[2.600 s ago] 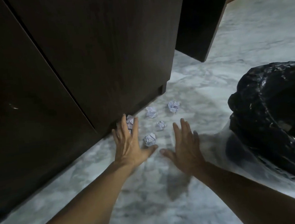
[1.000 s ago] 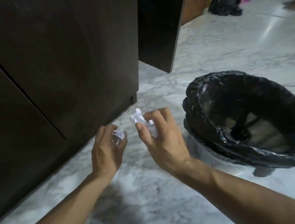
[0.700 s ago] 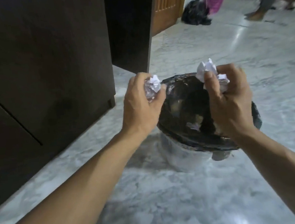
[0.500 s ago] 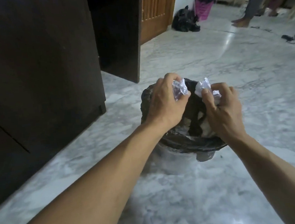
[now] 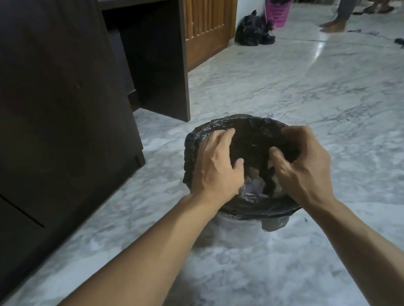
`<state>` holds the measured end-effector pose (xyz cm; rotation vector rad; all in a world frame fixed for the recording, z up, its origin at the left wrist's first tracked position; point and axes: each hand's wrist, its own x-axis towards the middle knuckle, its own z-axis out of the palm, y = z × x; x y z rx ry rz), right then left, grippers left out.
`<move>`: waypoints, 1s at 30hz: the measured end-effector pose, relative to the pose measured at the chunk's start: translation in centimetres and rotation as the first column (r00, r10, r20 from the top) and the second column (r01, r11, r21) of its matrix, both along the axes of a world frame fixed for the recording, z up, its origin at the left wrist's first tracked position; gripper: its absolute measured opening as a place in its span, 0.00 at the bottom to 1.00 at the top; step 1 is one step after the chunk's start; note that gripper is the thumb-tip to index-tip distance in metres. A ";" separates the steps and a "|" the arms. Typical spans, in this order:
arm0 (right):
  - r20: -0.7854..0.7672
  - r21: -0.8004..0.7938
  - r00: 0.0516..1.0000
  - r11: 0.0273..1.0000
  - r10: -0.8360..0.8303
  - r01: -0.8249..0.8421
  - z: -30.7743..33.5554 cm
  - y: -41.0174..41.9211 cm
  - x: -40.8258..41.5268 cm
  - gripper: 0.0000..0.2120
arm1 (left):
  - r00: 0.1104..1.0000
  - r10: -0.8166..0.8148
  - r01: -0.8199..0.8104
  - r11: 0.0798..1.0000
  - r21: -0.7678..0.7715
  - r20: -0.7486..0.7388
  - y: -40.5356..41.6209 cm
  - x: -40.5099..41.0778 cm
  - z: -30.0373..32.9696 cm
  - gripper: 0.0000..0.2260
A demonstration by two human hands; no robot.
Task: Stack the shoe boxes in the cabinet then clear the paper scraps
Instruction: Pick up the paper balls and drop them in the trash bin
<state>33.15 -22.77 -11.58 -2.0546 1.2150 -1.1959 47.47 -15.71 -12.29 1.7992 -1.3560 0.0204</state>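
Nearest me, both forearms reach forward over the floor (image 5: 232, 284) to the bin (image 5: 247, 207), which is lined with a black bag. My left hand (image 5: 216, 170) hangs over the bin's left half, its grip spread and empty, fingers slack and pointing down and forward. My right hand (image 5: 303, 162) hangs over the right half, fingers loosely curled around nothing I can see. The scraps (image 5: 255, 187) lie directly below and between the two hands, pale crumples at the bottom of the bin, nearer the left thumb; they have no clear long axis. I judge the drop done, so the coming move is a straight lift out, with only the bag's rim close by. Left of the bin stands the dark cabinet (image 5: 46, 117), doors closed; no shoe boxes show. Farther off are a black bag (image 5: 253, 31), a pink basket (image 5: 277, 12) and another person's feet (image 5: 334, 26).
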 end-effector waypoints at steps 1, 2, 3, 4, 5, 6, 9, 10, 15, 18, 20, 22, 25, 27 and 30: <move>-0.062 -0.010 0.998 1.000 -0.021 0.021 -0.1 -0.2 -0.7 0.16 | 0.998 0.037 -0.034 0.998 -0.053 0.048 0.6 0.1 -0.2 0.24; -0.156 -0.016 0.987 0.999 -0.045 0.043 -0.1 -0.5 -1.4 0.19 | 0.993 0.075 -0.069 0.995 -0.068 0.092 1.5 0.1 -0.5 0.23; -0.268 0.002 0.962 0.999 -0.051 0.054 0.0 -0.8 -2.3 0.23 | 0.988 0.094 -0.091 0.995 -0.032 0.122 2.4 0.0 -0.6 0.26; -0.366 0.058 0.930 0.997 -0.019 0.043 0.1 -0.9 -3.2 0.28 | 0.986 0.090 -0.099 0.993 0.057 0.142 3.2 -0.2 -0.7 0.31; -0.426 0.145 0.904 0.989 0.040 0.025 0.4 -0.8 -3.9 0.34 | 0.985 0.071 -0.100 0.978 0.185 0.157 4.0 -0.4 -0.7 0.37; -0.444 0.241 0.889 0.970 0.112 -0.001 0.6 -0.4 -4.6 0.38 | 0.985 0.048 -0.097 0.947 0.307 0.165 4.6 -0.6 -0.8 0.42; -0.537 0.353 0.807 0.934 0.245 -0.049 1.0 0.9 -5.1 0.41 | 0.990 0.020 -0.089 0.864 0.495 0.143 5.1 -0.5 -1.2 0.47; -0.575 0.347 0.776 0.936 0.259 -0.056 1.0 1.1 -4.8 0.40 | 0.991 0.023 -0.089 0.846 0.526 0.131 5.1 -0.3 -1.3 0.47; -0.613 0.299 0.743 0.949 0.270 -0.098 0.8 0.2 -2.3 0.30 | 0.993 0.025 -0.089 0.783 0.616 0.111 4.3 2.6 -1.1 0.55; -0.600 0.260 0.754 0.957 0.265 -0.130 -0.1 -0.8 0.5 0.32 | 0.993 0.048 -0.103 0.768 0.633 0.104 3.2 5.6 -1.0 0.56; -0.579 0.262 0.767 0.954 0.277 -0.148 -0.4 -1.8 2.6 0.36 | 0.991 0.064 -0.124 0.753 0.646 0.116 2.3 7.6 -0.8 0.56; -0.538 0.279 0.789 0.946 0.298 -0.167 -0.5 -3.0 5.0 0.44 | 0.983 0.087 -0.173 0.733 0.658 0.162 1.4 9.4 -0.5 0.56; -0.513 0.290 0.814 0.947 0.274 -0.136 -0.9 -4.2 8.7 0.58 | 0.956 0.169 -0.286 0.711 0.643 0.239 -0.1 11.8 0.1 0.51; -0.516 0.274 0.818 0.954 0.253 -0.122 -1.2 -4.9 11.1 0.63 | 0.943 0.221 -0.330 0.715 0.617 0.249 -0.9 13.1 0.3 0.48; -0.483 0.265 0.834 0.952 0.267 -0.151 -1.5 -6.4 13.8 0.64 | 0.939 0.253 -0.343 0.719 0.605 0.232 -2.1 14.9 0.5 0.46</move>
